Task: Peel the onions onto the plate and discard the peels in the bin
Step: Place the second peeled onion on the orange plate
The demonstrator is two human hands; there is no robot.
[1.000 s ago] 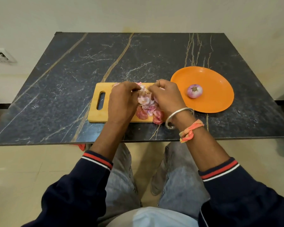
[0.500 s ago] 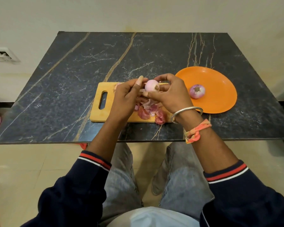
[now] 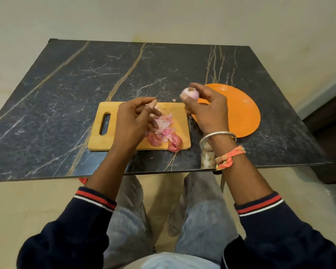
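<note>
- The counter (image 3: 66, 84) is slick dark stone, and its near edge runs just under my wrists; anything dropped there could roll off to the floor.
- The cutting board (image 3: 97, 140) lies close to that near edge; my left grip (image 3: 132, 121) hangs over it, fingers loosely curled and apart, with nothing in them that I can see; a careless sweep could shove the board.
- The orange plate (image 3: 242, 113) sits just right of the board; its rim looks shallow, so an onion let go from height might bounce out.
- The peels (image 3: 163, 131) are heaped on the board's right half, one at its near edge; light and loose, they may scatter when gathered; no bin is in view.
- The onion (image 3: 189, 93), peeled and smooth, is pinched in the fingertips of my right grip (image 3: 208, 111), above the plate's left rim; a light pinch on a damp surface could let it slip.
</note>
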